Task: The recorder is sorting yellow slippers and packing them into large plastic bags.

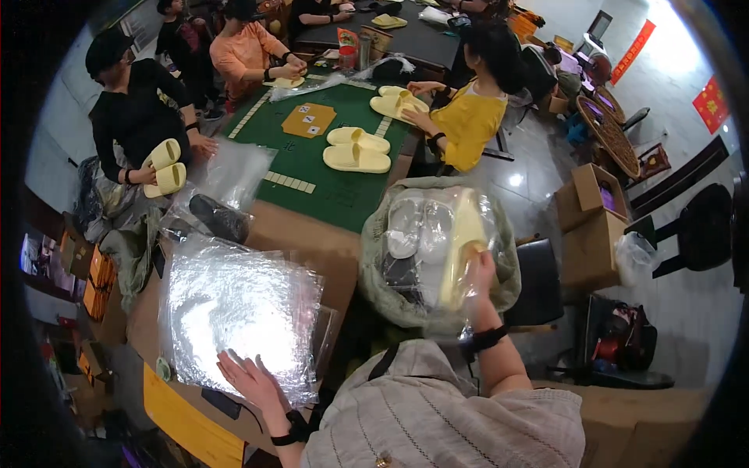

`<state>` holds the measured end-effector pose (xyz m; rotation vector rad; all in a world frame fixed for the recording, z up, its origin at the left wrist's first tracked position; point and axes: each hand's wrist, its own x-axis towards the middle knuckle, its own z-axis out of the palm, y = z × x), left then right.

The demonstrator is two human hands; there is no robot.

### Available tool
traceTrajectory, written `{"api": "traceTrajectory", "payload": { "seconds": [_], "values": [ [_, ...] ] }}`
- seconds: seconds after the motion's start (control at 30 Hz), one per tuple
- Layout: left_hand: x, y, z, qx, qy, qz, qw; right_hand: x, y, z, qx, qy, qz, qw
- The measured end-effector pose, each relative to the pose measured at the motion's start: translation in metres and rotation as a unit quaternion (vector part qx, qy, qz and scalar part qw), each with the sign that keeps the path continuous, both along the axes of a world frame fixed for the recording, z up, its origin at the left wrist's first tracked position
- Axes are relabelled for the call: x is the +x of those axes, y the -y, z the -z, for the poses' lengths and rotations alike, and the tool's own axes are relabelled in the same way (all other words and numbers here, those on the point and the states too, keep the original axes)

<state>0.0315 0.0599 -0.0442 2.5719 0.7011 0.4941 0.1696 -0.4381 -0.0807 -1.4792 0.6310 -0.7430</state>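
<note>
My left hand [251, 380] lies with its fingers stretched out on a stack of clear, shiny plastic bags [234, 312] at the near left of the table. On the right, my right hand [483, 274] grips a pair of pale yellow slippers [463, 234] in a clear bag, over the mouth of a big greenish sack [373, 269]. Inside the sack, bagged white slippers [406, 226] lie beside it, with a dark slipper [401, 273] partly showing below them. My fingers partly hide the end of the yellow pair.
Yellow slippers [356, 152] rest on the green table mat [304, 179] among rows of tiles. Dark bagged slippers [218, 218] lie beyond the bag stack. Several people handle yellow slippers around the table. A black stool [534, 281] and cardboard boxes [589, 246] stand right of the sack.
</note>
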Motion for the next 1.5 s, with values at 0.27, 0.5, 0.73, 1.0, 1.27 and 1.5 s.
{"api": "traceTrajectory", "payload": {
  "seconds": [0.27,0.5,0.73,1.0,1.27,1.5],
  "values": [
    [0.017,0.007,0.002,-0.013,-0.001,0.034,0.999,0.022,0.147,0.174,0.067,-0.307,0.095,0.945],
    [-0.001,0.004,-0.011,0.004,-0.029,-0.005,1.0,0.034,0.083,0.14,-0.241,-0.449,0.016,0.86],
    [-0.005,0.001,-0.003,0.018,-0.016,0.004,1.0,0.03,0.022,-0.056,-0.408,-0.554,-0.121,0.716],
    [0.005,0.009,-0.008,0.019,-0.006,-0.008,1.0,0.163,-0.045,-0.068,-0.434,-0.182,-0.268,0.841],
    [-0.002,0.005,-0.025,0.001,0.0,-0.059,0.998,0.318,-0.144,0.053,-0.3,-0.175,-0.421,0.838],
    [0.034,0.008,-0.017,-0.032,-0.002,-0.017,0.999,0.437,-0.043,0.183,-0.259,-0.219,-0.381,0.86]
  ]
}}
